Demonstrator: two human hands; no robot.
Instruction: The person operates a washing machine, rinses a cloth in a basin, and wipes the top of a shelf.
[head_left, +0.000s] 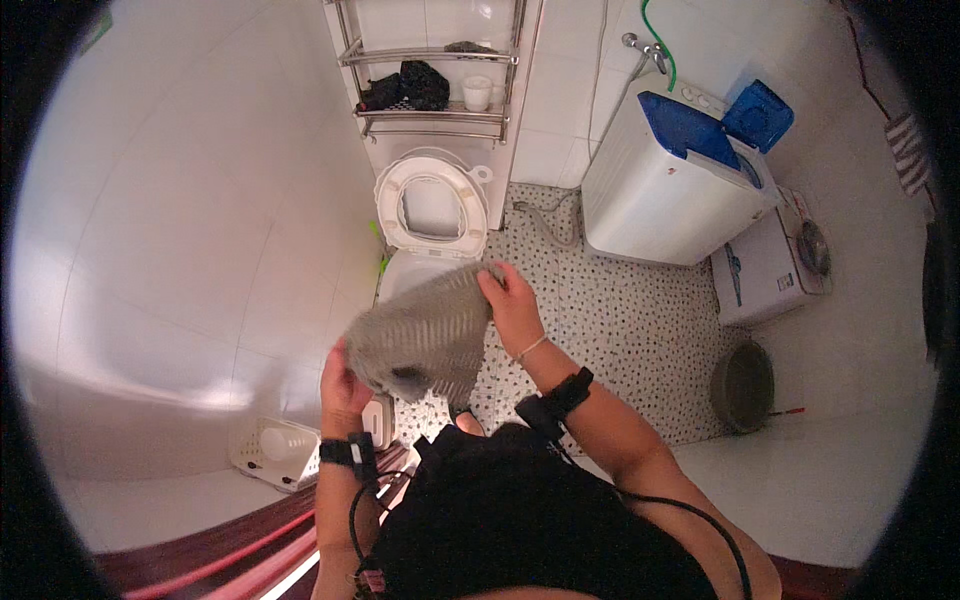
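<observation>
A grey-brown ribbed cloth (435, 322) is stretched between my two hands, in front of my body. My left hand (344, 382) grips its left end, and my right hand (515, 306) pinches its upper right corner between thumb and fingers. The cloth has a dark patch near its lower edge and partly hides the toilet bowl behind it. Beyond it the white toilet (431, 202) shows its raised lid and seat. Both forearms wear black straps with boxes and cables.
A metal rack (431, 114) with black bundles and a white cup is above the toilet. To the right are a washing machine (660, 187) with blue lids, a white box (769, 262) and a dark bucket (742, 386). A wall shelf (274, 454) is lower left.
</observation>
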